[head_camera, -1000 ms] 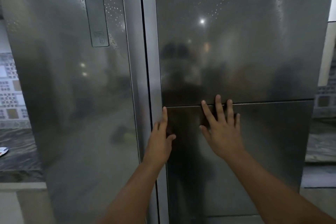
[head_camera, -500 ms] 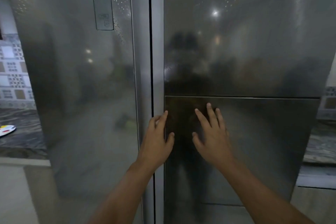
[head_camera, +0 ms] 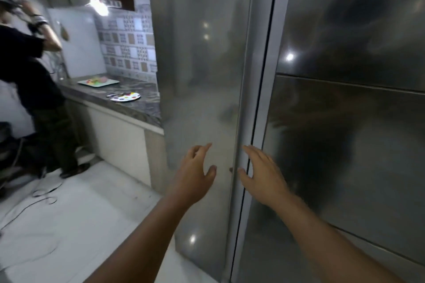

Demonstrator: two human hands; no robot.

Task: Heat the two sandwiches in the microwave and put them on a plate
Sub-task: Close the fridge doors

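Note:
A tall steel fridge with two doors fills the right of the view; both doors are closed. My left hand (head_camera: 195, 170) hovers open in front of the left door (head_camera: 200, 76), fingers spread, holding nothing. Open as well, my right hand (head_camera: 261, 173) has its fingers at the seam beside the right door (head_camera: 345, 145). On the counter to the left lie a round plate with coloured dots (head_camera: 125, 97) and a flat rectangular plate with food on it (head_camera: 97, 81). No sandwiches or microwave are in view.
A dark marble counter (head_camera: 138, 105) over white cabinets runs along the left wall up to the fridge. Another person in dark clothes (head_camera: 34, 76) stands at the far left. Cables (head_camera: 34, 202) trail across the white floor.
The view has swung left, revealing the counter, the plates and the other person. Both hands have come off the right lower door panel and shifted left, now straddling the seam between the doors.

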